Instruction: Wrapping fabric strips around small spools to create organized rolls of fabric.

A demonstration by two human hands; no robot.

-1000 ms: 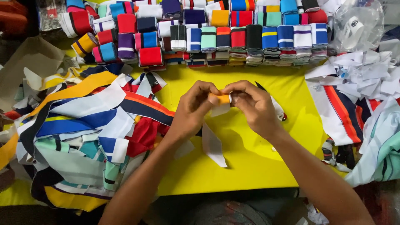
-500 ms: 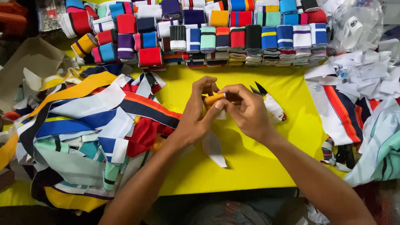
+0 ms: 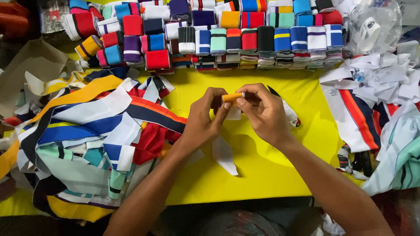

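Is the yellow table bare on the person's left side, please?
No, a heap of coloured fabric strips covers the yellow table there.

Both hands — left hand (image 3: 202, 119), right hand (image 3: 264, 114) — pinch an orange strip (image 3: 232, 96)

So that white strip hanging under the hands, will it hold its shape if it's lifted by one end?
Probably not. The white strip drapes limp onto the yellow table below the left hand and right hand, so it looks floppy. It seems thin and light, likely to slide easily when pushed.
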